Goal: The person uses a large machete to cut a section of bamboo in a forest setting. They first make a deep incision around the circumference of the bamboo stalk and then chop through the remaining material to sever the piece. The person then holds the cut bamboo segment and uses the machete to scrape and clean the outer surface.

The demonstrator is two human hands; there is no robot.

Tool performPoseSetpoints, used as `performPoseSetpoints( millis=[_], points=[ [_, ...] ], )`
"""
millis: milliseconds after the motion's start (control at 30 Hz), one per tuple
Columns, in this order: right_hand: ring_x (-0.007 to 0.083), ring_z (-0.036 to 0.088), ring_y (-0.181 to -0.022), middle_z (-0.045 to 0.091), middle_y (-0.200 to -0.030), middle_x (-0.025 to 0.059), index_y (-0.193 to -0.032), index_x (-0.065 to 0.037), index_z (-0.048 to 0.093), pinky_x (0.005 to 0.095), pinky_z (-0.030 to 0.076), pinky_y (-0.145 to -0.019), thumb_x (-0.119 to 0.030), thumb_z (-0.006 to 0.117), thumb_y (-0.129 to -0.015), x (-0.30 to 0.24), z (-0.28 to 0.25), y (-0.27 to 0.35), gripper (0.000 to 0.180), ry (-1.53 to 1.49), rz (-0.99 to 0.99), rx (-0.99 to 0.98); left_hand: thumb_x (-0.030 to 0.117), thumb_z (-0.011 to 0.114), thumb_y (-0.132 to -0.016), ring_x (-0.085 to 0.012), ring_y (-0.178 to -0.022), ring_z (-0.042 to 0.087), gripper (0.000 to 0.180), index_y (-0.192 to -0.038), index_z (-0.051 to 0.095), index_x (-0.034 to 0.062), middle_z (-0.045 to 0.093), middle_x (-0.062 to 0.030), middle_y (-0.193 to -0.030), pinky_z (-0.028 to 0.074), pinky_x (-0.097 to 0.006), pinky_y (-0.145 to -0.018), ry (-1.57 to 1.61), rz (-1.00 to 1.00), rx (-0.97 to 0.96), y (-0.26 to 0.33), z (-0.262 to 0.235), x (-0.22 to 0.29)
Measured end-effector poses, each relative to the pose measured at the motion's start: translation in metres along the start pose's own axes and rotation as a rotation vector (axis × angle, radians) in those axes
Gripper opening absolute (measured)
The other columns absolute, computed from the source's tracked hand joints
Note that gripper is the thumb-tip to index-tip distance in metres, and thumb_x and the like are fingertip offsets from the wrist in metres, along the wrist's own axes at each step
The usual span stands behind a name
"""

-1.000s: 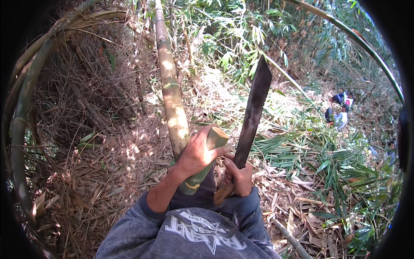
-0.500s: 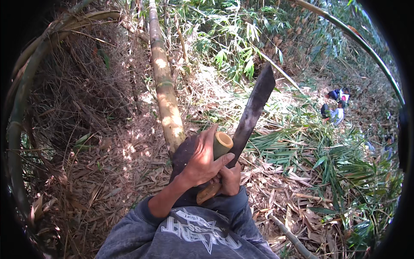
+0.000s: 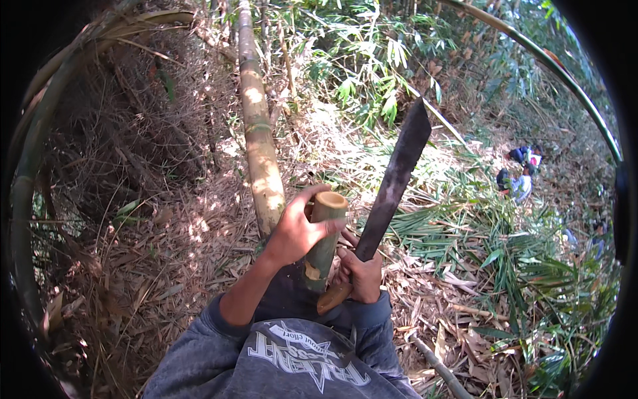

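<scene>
- Gripping a short cut bamboo piece [image 3: 323,239] just below its open top, the left hand [image 3: 297,233] is closed round it, thumb curled over the near side and fingers wrapped round the far side.
- Standing nearly upright at the middle of the view, the bamboo piece shows its hollow pale rim at the top, a green skin lower down, and one pale chipped patch on its side.
- Closed in a fist round the wooden handle of a machete [image 3: 391,186], the right hand [image 3: 362,274] sits just right of the bamboo piece, low against it; whether they touch cannot be told.
- Slanting up and to the right from that fist, the dark flat blade is raised clear of the bamboo piece, its broad tip well above the hollow rim.
- Lying just behind the left hand, a long thick bamboo culm [image 3: 260,139] runs from there up to the top edge of the view, sunlit in patches.
- Covering the ground [image 3: 166,266] all round are dry leaves and thin sticks, with a dense brown tangle of dead stalks on the left side.
- Spreading across the right side are fresh green cut bamboo branches [image 3: 478,239], which lie between the person and another person [image 3: 517,174] who is far off near the right edge, low to the ground in blue and white clothing.
- Arching along the upper right edge is a thin green bamboo stem [image 3: 551,66].
- Filling the lower edge are the person's grey sleeves [image 3: 199,346].
</scene>
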State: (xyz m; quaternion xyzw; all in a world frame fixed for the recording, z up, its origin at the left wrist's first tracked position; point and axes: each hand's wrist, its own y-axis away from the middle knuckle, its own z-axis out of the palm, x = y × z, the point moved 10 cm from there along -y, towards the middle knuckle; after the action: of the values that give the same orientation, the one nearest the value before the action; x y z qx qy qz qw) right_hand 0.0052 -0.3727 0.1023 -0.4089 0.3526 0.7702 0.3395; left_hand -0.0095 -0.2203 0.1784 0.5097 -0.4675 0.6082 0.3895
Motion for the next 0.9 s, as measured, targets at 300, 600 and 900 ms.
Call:
performPoseSetpoints(
  millis=[300, 600, 900],
  points=[
    [0.0081, 0.048, -0.043, 0.07, -0.101, 0.0179, -0.131, 0.013, 0.049, 0.0247, 0.042, -0.041, -0.009, 0.072, -0.085, 0.014, -0.003, 0.013, 0.056, 0.044, 0.046, -0.04, 0.036, 0.052, -0.101, -0.0139, -0.078, 0.064, 0.038, -0.122, 0.053, 0.0038, 0.063, -0.0072, -0.093, 0.055, -0.03, -0.07, 0.621, -0.127, 0.242, -0.015, -0.036, -0.058],
    [0.0122, 0.047, -0.042, 0.059, -0.073, 0.0091, -0.135, 0.016, 0.041, 0.0278, 0.046, -0.042, -0.011, 0.073, -0.082, 0.049, -0.004, 0.02, 0.067, -0.113, 0.107, -0.106, 0.061, 0.043, -0.096, -0.0227, -0.07, 0.067, 0.061, -0.113, 0.06, 0.0058, 0.068, -0.0138, -0.081, 0.056, -0.036, -0.064, 0.982, -0.296, 0.333, -0.014, -0.043, -0.096],
    [0.0109, 0.047, -0.044, 0.058, -0.07, 0.0076, -0.139, 0.012, 0.039, 0.0264, 0.043, -0.043, -0.001, 0.067, -0.081, 0.046, 0.019, 0.005, 0.065, -0.002, 0.105, -0.098, 0.059, 0.032, -0.1, -0.0183, -0.077, 0.066, 0.063, -0.115, 0.061, 0.0048, 0.069, -0.0097, -0.091, 0.055, -0.033, -0.071, 0.774, -0.241, 0.404, -0.019, -0.052, -0.098]
  ],
)
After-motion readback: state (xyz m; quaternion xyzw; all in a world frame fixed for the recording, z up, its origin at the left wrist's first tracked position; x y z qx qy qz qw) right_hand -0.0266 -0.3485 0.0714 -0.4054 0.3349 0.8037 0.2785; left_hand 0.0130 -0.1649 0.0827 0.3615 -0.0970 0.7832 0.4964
